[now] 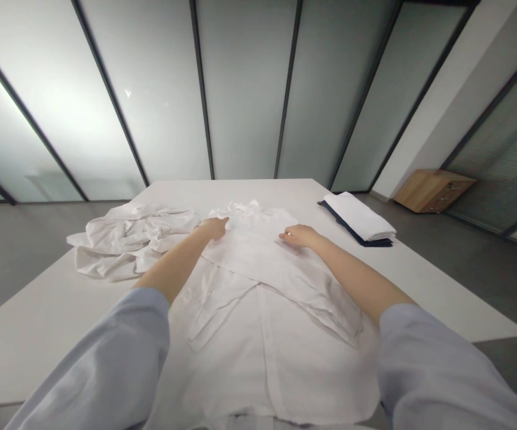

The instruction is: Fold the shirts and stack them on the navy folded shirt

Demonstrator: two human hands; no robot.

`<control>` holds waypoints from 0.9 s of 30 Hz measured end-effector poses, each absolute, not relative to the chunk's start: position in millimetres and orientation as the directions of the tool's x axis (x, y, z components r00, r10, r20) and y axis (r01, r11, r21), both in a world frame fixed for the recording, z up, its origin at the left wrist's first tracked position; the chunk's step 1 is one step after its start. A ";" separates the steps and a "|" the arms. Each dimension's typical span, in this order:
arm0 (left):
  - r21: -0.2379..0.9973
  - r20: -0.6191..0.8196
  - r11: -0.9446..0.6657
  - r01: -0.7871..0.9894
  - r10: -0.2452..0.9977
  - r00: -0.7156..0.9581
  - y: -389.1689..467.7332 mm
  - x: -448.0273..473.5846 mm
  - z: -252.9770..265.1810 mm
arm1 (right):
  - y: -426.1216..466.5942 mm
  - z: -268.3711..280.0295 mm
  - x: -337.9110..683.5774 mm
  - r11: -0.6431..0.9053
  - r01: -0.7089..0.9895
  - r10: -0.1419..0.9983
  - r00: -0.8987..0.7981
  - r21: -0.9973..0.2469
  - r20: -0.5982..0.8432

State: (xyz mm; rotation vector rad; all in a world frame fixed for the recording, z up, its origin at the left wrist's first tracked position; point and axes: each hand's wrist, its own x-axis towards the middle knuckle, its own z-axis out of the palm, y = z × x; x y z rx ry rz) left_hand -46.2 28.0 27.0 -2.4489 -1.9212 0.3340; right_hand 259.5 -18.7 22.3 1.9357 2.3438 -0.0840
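Observation:
A white long-sleeved shirt (240, 352) lies front side up on the table, its collar away from me and its hem at the near edge. Its sleeves are folded inward across the body. My left hand (214, 227) is at the shirt's left shoulder, fingers mostly curled and closed on the fabric, one fingertip pointing toward the collar. Over the opposite shoulder, my right hand (299, 236) is closed, with thumb and fingers pinching the cloth. Ruffled fabric (251, 209) shows around the collar between both hands.
Crumpled white clothing (124, 239) is heaped left of the shirt, partly over the table's edge. To the right rests a folded white garment (360, 216) on top of a dark navy one (377, 242). The white table (446, 304) stands before frosted glass panels; a wooden cabinet (428, 188) sits on the floor.

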 end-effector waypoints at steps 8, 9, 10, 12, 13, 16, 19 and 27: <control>-0.109 -0.046 -0.169 0.980 0.985 0.165 44.8 -38.5 10.7 | -0.2 3.3 257.1 0.189 0.978 0.980 -0.193 -0.092 -0.042; -0.101 -0.025 -0.144 0.984 0.990 0.142 47.2 -40.7 11.8 | 2.1 1.8 259.0 0.194 0.974 0.979 -0.200 -0.115 -0.038; -0.083 0.000 -0.113 0.990 0.994 0.114 49.9 -43.5 13.2 | 4.3 0.6 260.8 0.201 0.970 0.978 -0.207 -0.136 -0.035; -0.024 0.062 -0.045 0.999 0.997 0.046 55.7 -50.1 15.4 | 8.1 -1.2 263.3 0.209 0.963 0.976 -0.217 -0.168 -0.030; 0.009 0.092 -0.017 1.000 0.996 0.017 58.7 -53.8 15.9 | 9.5 -1.8 263.8 0.208 0.961 0.976 -0.217 -0.180 -0.028; 0.043 0.114 -0.017 0.999 0.993 0.012 68.2 -64.2 14.4 | 11.6 -3.5 263.7 0.200 0.961 0.978 -0.208 -0.191 -0.019; -0.011 0.021 -0.075 0.997 0.997 0.075 77.9 -71.7 12.4 | 11.8 -5.1 263.2 0.199 0.963 0.979 -0.205 -0.180 -0.013; -0.046 -0.051 0.010 0.999 0.999 -0.012 99.8 -83.6 38.3 | 11.9 -8.4 267.1 0.234 0.963 0.970 -0.240 -0.137 -0.028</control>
